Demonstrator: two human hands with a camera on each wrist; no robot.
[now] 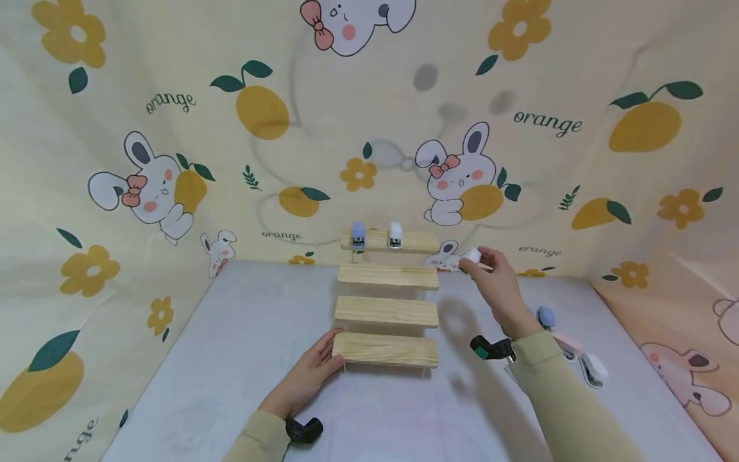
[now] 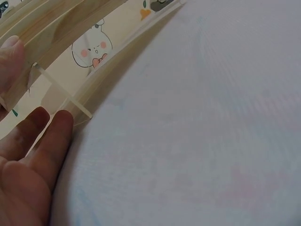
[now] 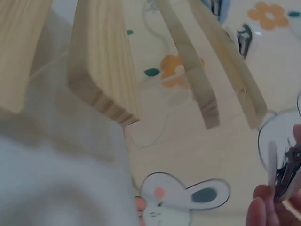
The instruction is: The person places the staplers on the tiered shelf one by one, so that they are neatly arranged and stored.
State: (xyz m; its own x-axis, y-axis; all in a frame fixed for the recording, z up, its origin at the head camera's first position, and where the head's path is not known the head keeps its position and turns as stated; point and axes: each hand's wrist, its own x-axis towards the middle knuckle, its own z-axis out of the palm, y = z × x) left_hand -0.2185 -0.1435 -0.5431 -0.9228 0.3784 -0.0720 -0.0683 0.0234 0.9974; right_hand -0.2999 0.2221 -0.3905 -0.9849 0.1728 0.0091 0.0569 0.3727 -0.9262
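Worktop (image 1: 254, 346): I look down on a pale, bluish-white surface; my left wrist view shows faint pink and blue tints.
Back sheet (image 1: 346, 122): cream printed fabric rises beyond the far edge, gently creased.
Left sheet (image 1: 127, 327): similar cream print, running along that side toward me.
Right sheet (image 1: 687, 269): a peachier tone from where I watch.
Rabbits (image 1: 446, 210): white, some with pink bows; my head view cuts one off at the top.
Fruit (image 1: 262, 112): yellow-orange, dark green leaves.
Flowers (image 1: 358, 174): mustard petals, pale centres.
Lettering (image 1: 548, 120): "orange", repeated in dark script.
Shadows (image 1: 426, 77): soft grey blots and curved streaks across the back sheet.
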